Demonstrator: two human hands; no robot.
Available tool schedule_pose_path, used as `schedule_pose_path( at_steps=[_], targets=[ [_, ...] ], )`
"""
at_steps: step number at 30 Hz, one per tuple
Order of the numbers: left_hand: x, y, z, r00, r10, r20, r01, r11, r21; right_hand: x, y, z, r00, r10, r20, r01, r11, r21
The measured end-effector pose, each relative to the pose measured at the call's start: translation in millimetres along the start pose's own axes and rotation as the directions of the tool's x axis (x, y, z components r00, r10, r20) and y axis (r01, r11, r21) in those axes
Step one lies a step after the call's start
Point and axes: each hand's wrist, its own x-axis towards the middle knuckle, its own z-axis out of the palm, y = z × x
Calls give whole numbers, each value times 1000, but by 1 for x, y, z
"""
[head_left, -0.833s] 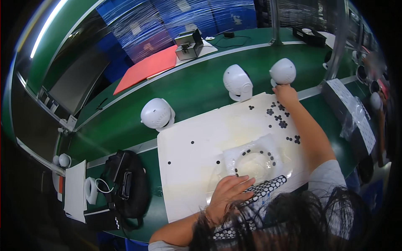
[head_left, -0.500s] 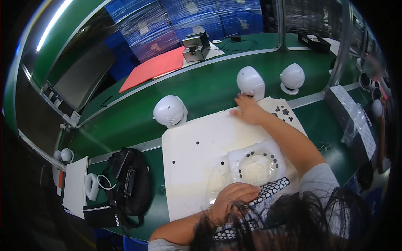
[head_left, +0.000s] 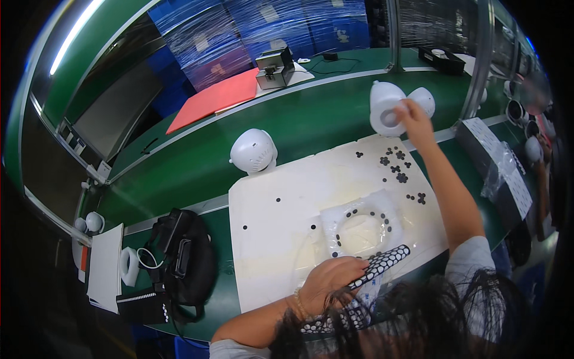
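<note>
My right hand [head_left: 416,122] is raised at the back of the bench, fingers closed on a white rounded camera-like device [head_left: 384,99]. The device is tilted, so its round base with a hole faces me. Just behind it stands a second such device [head_left: 426,100]. Low in front, my left hand [head_left: 332,280] presses its closed fingers over a curled black sheet with white dots [head_left: 391,259]; hair covers part of it. Beyond that hand, a white foam ring [head_left: 329,230] with several black dots on it lies on the big white board [head_left: 263,263].
A third white device [head_left: 253,151] stands at the board's far edge. Loose black dots [head_left: 402,178] are clustered on the board's right. On the left lie a black bag [head_left: 194,269] and white sheets [head_left: 106,263]. A grey box [head_left: 496,164] stands at the right.
My right hand has taken hold of the middle device, lifted it, moved it right and tipped its base toward me. My left hand stays on the dotted sheet.
</note>
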Motion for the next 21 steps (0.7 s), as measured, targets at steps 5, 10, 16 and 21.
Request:
schedule_pose_path(
  at_steps=[5,10,16,21],
  targets=[
    [9,8,-9,993,84,85,-96,984,152,-55,-92,-42,859,419,295,-503,580,641],
    [-7,2,-9,993,87,83,-100,981,166,-133,-143,-23,686,449,572,-719,301,626],
    [1,11,-9,998,33,48,-36,997,67,-164,-144,-27,527,506,683,-848,368,382],
    [2,12,-8,999,23,-32,-20,996,89,-156,-159,-37,964,45,264,-61,997,54]
  ],
)
